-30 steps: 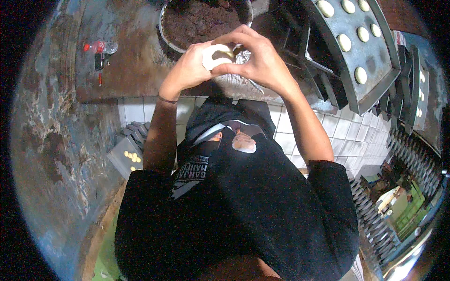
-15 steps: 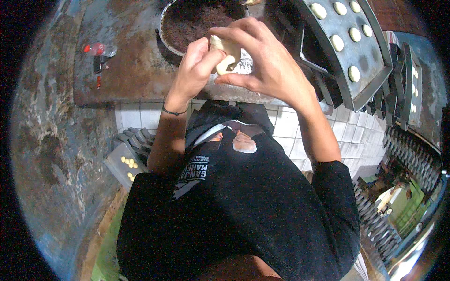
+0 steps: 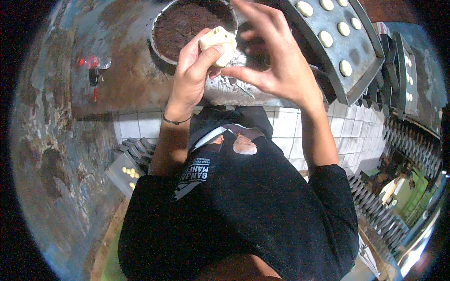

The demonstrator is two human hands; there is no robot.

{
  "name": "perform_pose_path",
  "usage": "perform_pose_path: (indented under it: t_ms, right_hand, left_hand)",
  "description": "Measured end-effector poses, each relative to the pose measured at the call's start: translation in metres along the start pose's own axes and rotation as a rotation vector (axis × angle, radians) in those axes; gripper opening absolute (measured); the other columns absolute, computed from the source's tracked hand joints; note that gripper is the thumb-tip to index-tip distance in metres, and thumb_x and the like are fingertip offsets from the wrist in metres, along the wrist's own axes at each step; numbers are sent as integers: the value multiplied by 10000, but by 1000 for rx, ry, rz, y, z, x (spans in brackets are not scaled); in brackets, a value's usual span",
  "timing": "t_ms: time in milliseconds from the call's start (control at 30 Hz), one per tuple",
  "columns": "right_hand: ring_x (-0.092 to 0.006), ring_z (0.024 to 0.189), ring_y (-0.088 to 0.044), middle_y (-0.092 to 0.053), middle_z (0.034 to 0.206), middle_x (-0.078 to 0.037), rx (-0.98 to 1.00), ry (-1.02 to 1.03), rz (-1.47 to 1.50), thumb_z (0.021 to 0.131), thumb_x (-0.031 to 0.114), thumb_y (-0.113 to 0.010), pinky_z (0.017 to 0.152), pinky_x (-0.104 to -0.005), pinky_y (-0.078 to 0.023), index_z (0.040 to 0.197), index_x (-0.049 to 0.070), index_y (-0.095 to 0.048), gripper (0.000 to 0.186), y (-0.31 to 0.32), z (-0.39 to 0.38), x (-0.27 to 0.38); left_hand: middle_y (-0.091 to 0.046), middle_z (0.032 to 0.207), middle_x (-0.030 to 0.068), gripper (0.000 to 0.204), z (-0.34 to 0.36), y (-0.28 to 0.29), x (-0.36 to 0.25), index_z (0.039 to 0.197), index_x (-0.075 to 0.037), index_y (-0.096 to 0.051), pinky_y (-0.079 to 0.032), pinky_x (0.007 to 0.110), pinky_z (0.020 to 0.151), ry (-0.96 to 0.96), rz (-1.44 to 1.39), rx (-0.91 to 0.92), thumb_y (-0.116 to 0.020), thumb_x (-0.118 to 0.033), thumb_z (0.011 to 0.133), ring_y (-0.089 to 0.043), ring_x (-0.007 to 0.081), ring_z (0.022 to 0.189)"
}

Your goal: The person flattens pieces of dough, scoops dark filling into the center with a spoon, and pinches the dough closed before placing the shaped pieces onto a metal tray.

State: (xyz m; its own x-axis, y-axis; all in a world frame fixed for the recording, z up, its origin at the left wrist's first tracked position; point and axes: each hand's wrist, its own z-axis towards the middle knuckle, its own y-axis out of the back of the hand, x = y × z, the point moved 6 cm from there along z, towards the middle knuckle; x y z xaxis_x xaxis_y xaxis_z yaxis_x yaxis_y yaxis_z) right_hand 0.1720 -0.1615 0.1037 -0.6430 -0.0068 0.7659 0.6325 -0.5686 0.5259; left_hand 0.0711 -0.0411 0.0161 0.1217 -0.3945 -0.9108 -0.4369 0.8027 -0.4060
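A pale piece of dough (image 3: 218, 43), with a folded, gathered top, sits in my left hand (image 3: 190, 72). My left fingers curl round it and the thumb presses on its front. Beside it on the right is my right hand (image 3: 286, 63), fingers spread and slightly blurred, holding nothing. Its thumb tip points at the dough's lower edge; whether they touch I cannot tell. Just beyond my left hand stands a round metal pan (image 3: 153, 41) of dark brown, crumbly filling (image 3: 185, 25). White flour (image 3: 239, 58) is scattered on the worn table (image 3: 126, 89) below the hands.
At the right, a metal tray (image 3: 358, 49) carries several flat dough rounds (image 3: 343, 28), with more trays (image 3: 400, 70) beyond. A plastic bottle with a red cap (image 3: 96, 62) lies at the left. Lower left, another tray (image 3: 119, 175) holds small yellowish pieces (image 3: 131, 172).
My right hand has come off the dough and spread its fingers, moving up and right. The dough now rests in my left hand alone, with its gathered top showing. The view has shifted slightly.
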Motion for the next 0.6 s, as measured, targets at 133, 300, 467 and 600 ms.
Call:
perform_pose_path:
  t_ms: [133,300,467,600]
  right_hand:
    - [-289,935,-689,-668,1089,-138,-17,140,-144,748,286,-905,835,-366,-577,1266,113,-734,573,5,-3,-5]
    - [-155,853,-705,-737,985,-77,-266,-295,358,904,174,-806,753,-291,-582,1119,38,-791,255,20,-24,-44]
    - [-187,975,-712,-721,1102,-96,-281,-616,1335,980,158,-719,812,-340,-623,1240,41,-650,293,4,-54,-61]
    - [-198,1061,-690,-691,1165,-62,-380,-362,1461,909,85,-785,859,-376,-610,1308,80,-560,458,11,-63,-54]
  left_hand:
    - [-652,934,12,293,8,-24,-3,1219,-36,-585,-375,171,539,74,-49,30,-605,-227,997,-527,9,690]
    - [-714,965,85,397,17,-40,-18,1299,-30,-507,-405,171,513,16,-5,41,-691,-190,985,-559,9,675]
    - [-735,957,76,307,38,-83,-41,1132,-45,-633,-547,212,692,-325,255,-38,-816,-137,903,-681,92,826]
    - [-698,962,20,223,49,-143,-50,1051,-45,-675,-530,241,802,-282,77,212,-793,-91,867,-649,80,902]
